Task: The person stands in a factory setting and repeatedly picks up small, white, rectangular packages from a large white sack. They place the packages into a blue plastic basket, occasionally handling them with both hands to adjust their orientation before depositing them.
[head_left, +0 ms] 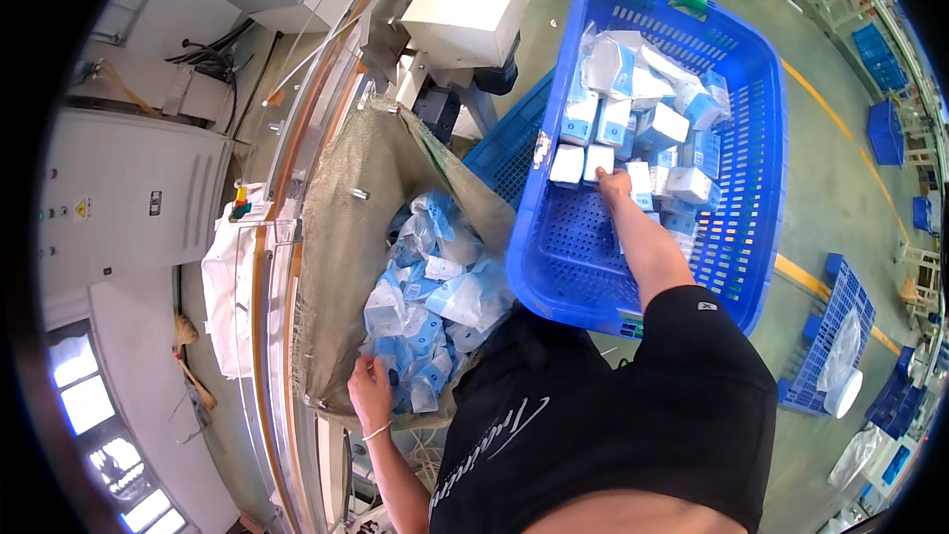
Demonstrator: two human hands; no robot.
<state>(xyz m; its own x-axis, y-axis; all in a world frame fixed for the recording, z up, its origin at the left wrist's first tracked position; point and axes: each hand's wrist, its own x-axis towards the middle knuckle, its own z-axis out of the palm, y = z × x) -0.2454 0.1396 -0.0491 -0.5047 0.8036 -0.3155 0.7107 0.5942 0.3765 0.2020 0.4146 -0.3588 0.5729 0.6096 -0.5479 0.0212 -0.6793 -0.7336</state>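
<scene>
Two containers in play: blue perforated crate to the right, grey-green sack to the left. Crate holds a jumble of small white-and-blue cartons, heaped toward its far end; near end shows bare mesh floor. Right hand reaches into the crate, resting on the near edge of the carton pile, fingers curled down among the boxes; whether it grips one cannot be told. Cartons look light, stiff-walled thin card, likely easy to crush at the corners; best taken across the two broad faces, one at a time or a few pinched together. Sack mouth hangs open against a curved metal rail; inside lies a loose mass of blue-and-white plastic pouches. Left hand sits at the sack's lower rim, fingers bent onto the pouches there, grip unclear. Pouches appear soft, slick, light; film would probably slide unless bunched. Stacked blue pallets stand on the floor, well apart.
</scene>
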